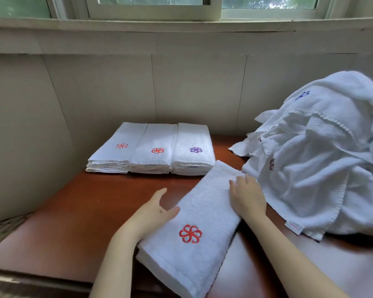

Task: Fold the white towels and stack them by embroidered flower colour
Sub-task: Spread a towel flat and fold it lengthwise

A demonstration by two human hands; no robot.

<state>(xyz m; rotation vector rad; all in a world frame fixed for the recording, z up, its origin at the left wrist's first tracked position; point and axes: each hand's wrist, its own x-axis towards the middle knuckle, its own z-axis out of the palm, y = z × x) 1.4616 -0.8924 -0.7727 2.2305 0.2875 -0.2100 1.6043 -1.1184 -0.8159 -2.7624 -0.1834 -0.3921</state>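
Folded red-flower towel (pixel 202 207), lower centre, lies flower-up, probably for sorting; left hand (pixel 155 209) steadies its edge, right hand (pixel 247 195) presses flat, fingers straight, neither gripping.

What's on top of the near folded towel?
The right hand rests flat on the far end of the towel; left hand touches its left edge. Cloth under the right palm is covered.

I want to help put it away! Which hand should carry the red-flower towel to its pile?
Probably the left. The left hand sits at the folded towel's left edge, on the side facing the red-flower stacks; the right hand lies flat on top, beside the unfolded heap.
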